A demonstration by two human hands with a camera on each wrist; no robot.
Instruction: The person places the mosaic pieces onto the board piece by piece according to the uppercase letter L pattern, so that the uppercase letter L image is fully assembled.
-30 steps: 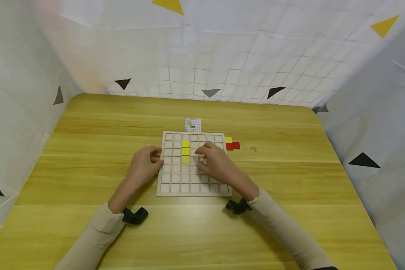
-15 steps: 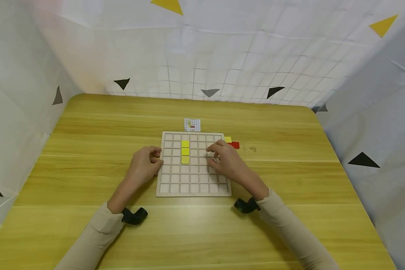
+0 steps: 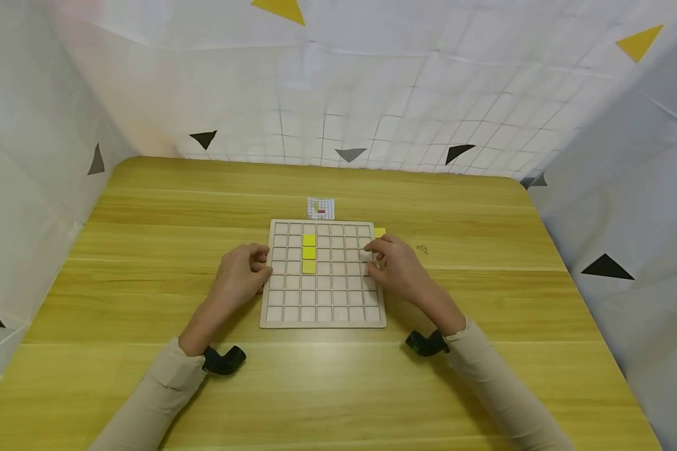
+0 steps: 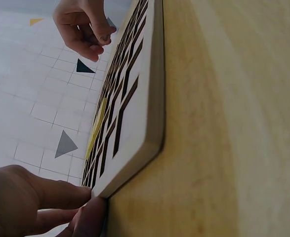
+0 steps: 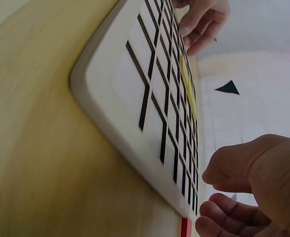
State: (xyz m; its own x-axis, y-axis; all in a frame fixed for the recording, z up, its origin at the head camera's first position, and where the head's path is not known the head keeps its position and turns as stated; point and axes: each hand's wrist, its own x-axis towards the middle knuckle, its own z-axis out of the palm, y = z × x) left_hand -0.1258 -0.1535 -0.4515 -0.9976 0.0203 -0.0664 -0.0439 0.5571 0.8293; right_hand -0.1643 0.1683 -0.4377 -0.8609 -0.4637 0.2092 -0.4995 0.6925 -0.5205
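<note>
A pale wooden grid board (image 3: 323, 324) lies flat on the table, with a column of 3 yellow tiles (image 3: 309, 253) in its cells. My left hand (image 3: 242, 270) holds the board's left edge with thumb and fingers, seen close in the left wrist view. Over the right edge hovers my right hand (image 3: 400, 268), thumb and fingers bent and apart, nothing visible between them. Beside the board's upper right edge, a loose yellow tile (image 3: 380, 232) shows partly behind that hand. A red tile (image 5: 186, 227) peeks out by the board in the right wrist view; the hand hides it in the head view.
A small printed pattern card (image 3: 321, 208) lies just behind the board. The wooden table (image 3: 327, 388) reaches back to a white cloth wall (image 3: 372, 75) marked with triangles. Black wrist cameras (image 3: 427, 343) sit under both forearms.
My right hand has moved right, from over the board's middle to its right edge, and now covers the red tiles in the head view. The left hand stays put.
</note>
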